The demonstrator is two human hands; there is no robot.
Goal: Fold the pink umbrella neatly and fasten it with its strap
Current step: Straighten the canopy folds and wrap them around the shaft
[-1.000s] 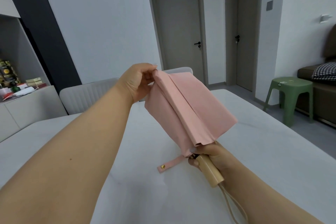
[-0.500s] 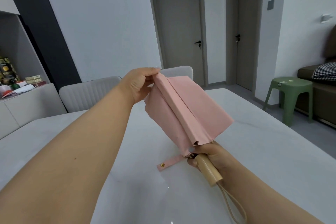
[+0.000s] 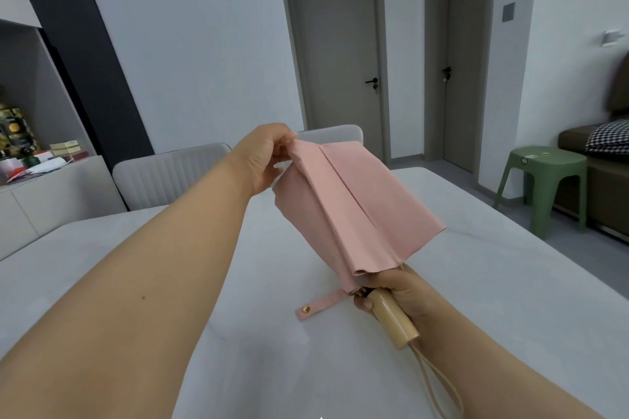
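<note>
Pink umbrella (image 3: 354, 211): held in the air above the middle of the desk (image 3: 510, 282), canopy panels loose and not yet wrapped.
Long axis: runs from the wooden handle (image 3: 391, 320), near and low on the right, up and away to the tip at far left.
Left hand (image 3: 263, 160): grip pinched on the canopy fabric at the far tip.
Right hand (image 3: 401, 292): grip closed around the handle just below the canopy rim.
Strap (image 3: 318, 304): hangs unfastened from the canopy rim toward the left, snap showing; it lies just beside the right hand and well apart from the left.
Coming move, as I judge it: the left hand gathers the flaps around that axis while the right turns the handle.
</note>
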